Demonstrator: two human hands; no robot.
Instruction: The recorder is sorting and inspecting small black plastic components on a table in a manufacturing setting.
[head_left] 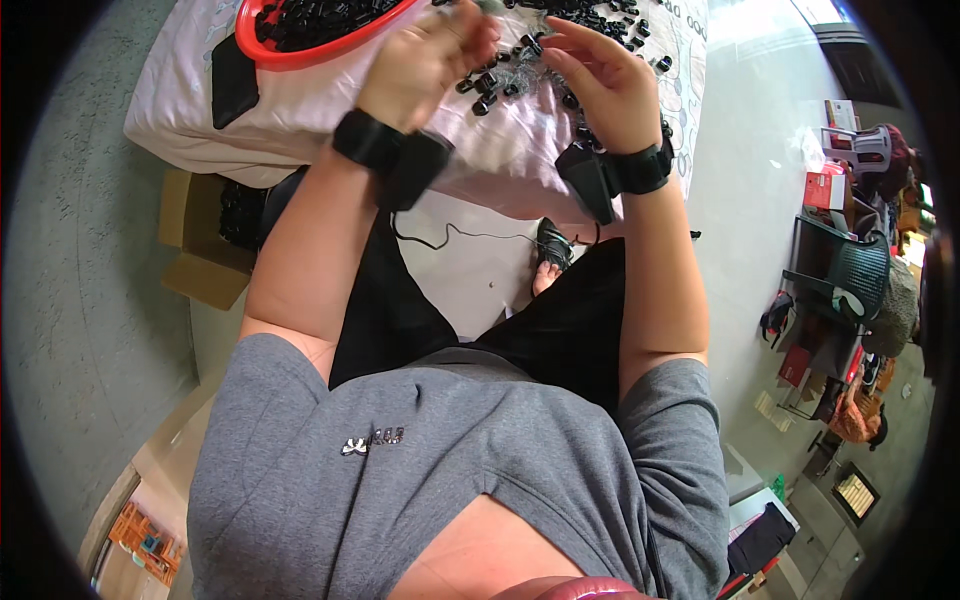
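Note:
Over the cloth-covered table, my right hand (605, 80) brings thumb and forefinger together on a small black plastic piece (532, 44). My left hand (425, 62) is beside it, smeared by motion, its fingers curled in; what they hold cannot be made out. Wispy grey tangled material (515, 78) lies between and below the hands. Loose black pieces (484, 104) of the same kind are scattered on the cloth around it, several of them partly hidden by my right hand. Black straps with box-shaped devices sit on both my wrists.
A red basin (330, 52) heaped with black pieces stands at the table's far left. Near it lies a flat black case (234, 84). An open cardboard box (205, 280) is on the floor at left. A cable (470, 234) hangs between my wrists. Chairs (850, 270) and boxes stand at right.

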